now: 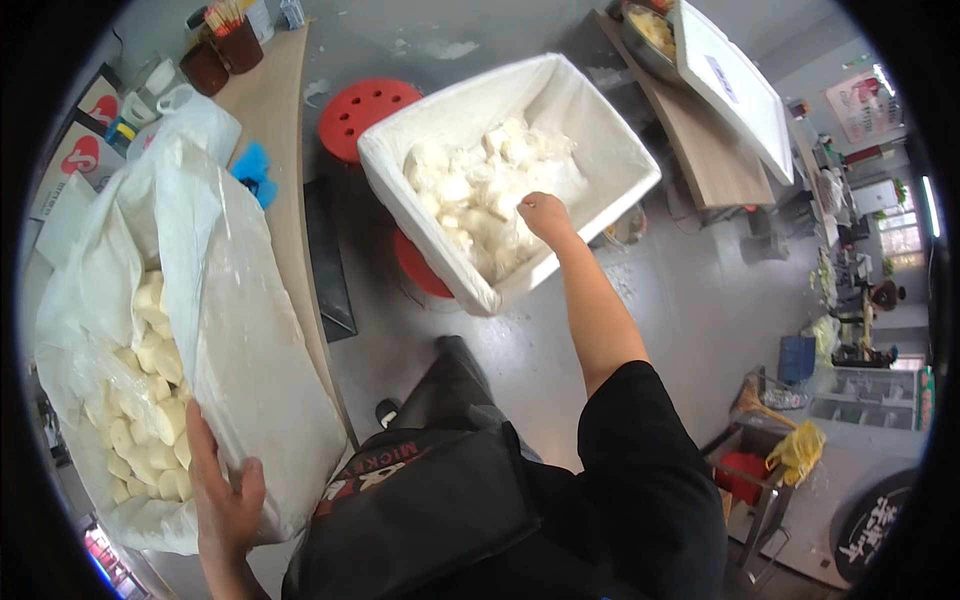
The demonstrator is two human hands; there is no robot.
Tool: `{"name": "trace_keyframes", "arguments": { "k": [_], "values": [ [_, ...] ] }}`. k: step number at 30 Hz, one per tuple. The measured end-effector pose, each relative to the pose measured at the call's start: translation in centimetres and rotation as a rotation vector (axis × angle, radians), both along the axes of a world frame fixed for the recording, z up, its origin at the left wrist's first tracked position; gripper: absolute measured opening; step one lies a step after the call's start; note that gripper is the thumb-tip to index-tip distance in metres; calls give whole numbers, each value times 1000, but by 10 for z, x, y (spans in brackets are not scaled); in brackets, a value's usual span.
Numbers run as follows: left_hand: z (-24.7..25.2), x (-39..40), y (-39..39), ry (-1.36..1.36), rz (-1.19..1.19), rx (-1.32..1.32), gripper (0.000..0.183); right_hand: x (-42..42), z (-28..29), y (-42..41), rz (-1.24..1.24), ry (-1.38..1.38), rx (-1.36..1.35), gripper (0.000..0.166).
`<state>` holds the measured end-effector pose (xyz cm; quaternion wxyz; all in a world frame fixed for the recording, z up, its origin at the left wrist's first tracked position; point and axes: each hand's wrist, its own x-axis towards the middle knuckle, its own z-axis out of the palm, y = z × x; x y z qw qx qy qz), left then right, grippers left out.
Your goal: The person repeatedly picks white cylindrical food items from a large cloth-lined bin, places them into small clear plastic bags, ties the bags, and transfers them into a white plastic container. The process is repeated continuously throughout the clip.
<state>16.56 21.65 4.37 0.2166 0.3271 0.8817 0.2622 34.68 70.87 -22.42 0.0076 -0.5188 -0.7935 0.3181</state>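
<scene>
My left hand (226,487) grips the near rim of a box lined with white plastic (255,360), with its thumb outside and its fingers over the wall. Inside, thick pale-yellow cut pieces (150,427) lie heaped, partly under a loose clear plastic sheet. My right hand (546,216) reaches into a white foam box (600,157), its fingers curled at clear plastic bags (480,180) of pale chunks. Whether those fingers pinch any plastic is hidden. The foam box is tilted in view and rests over red stools (367,112).
A wooden table (277,97) carries the lined box, a blue crumpled item (255,172) and brown skewer holders (240,45). To the right, a white foam lid (739,90) leans by a metal bowl (651,34) on another table (697,150). A metal stand (757,495) holds a yellow bag (799,454).
</scene>
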Motion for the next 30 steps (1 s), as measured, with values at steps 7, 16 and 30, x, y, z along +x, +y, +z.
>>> {"name": "trace_keyframes", "arguments": {
  "k": [7, 16, 30],
  "values": [
    [16, 48, 76, 551, 312, -12, 52, -69, -110, 66, 190, -181, 59, 59],
    [-151, 63, 240, -344, 180, 73, 48, -105, -68, 152, 117, 661, -691, 16],
    [-307, 83, 325, -618, 217, -27, 100, -99, -155, 218, 51, 125, -43, 57]
  ]
}}
